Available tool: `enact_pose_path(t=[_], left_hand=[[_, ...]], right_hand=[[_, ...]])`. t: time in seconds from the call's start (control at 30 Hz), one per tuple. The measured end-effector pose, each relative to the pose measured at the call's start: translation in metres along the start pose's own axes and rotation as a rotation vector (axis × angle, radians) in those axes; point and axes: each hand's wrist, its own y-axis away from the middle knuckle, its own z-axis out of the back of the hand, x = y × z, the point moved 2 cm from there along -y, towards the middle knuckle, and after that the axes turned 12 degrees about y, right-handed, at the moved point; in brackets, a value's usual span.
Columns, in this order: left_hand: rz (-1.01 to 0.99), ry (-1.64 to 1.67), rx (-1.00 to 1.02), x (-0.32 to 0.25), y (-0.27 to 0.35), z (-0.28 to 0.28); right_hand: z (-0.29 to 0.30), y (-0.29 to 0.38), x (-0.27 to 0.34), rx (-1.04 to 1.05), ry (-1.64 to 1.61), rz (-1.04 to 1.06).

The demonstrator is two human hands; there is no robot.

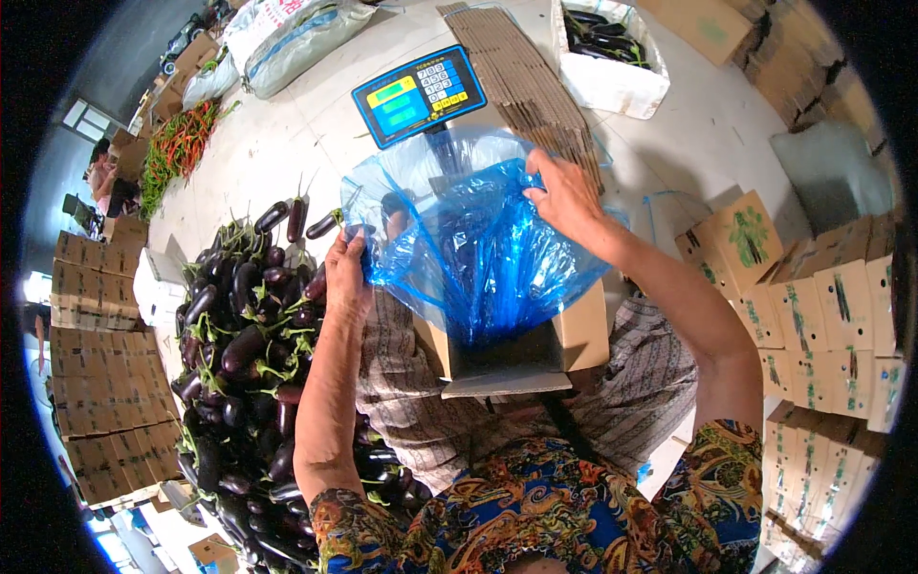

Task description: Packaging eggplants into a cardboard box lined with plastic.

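Observation:
A thin blue plastic bag spreads wide between my hands, its lower part down in an open cardboard box. My left hand pinches the bag's edge at the left. At the far right of the rim, my right hand grips the film between thumb and fingers. The box stands between my knees, a front flap folded outward. Just beyond the bag rises a digital scale display with a keypad. Close by my left forearm lies a large heap of eggplants.
Flattened cardboard lies beyond the scale, beside a white foam box of eggplants. Stacked cartons line the right; more cartons stand left. Red and green peppers are piled near white sacks. A person sits far left.

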Motion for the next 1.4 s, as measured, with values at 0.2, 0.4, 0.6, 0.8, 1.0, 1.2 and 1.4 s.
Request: enact_pose_path(t=[0.2,0.4,0.6,0.8,1.0,1.2,1.4], left_hand=[[0.043,-0.074,0.053,-0.011,0.013,-0.011],[0.022,0.073,-0.016,-0.007,0.001,-0.001],[0.084,0.072,-0.108,-0.018,0.006,0.014],[0.061,0.126,-0.015,-0.003,0.000,0.015],[0.122,0.075,-0.130,-0.007,0.002,0.027],[0.122,-0.110,-0.143,-0.022,0.015,0.011],[0.286,-0.263,-0.041,-0.018,0.038,0.042]], right_hand=[[0.030,0.005,0.044,-0.076,0.155,0.338],[0.018,0.000,0.036,-0.100,0.121,0.340],[0.067,0.033,0.049,-0.057,-0.206,0.416],[0.051,0.047,0.044,0.224,-0.177,0.242],[0.080,0.084,0.066,0.422,-0.149,0.528],[0.074,0.175,0.094,0.367,-0.095,0.803],[0.043,0.237,0.126,0.145,0.029,0.880]])
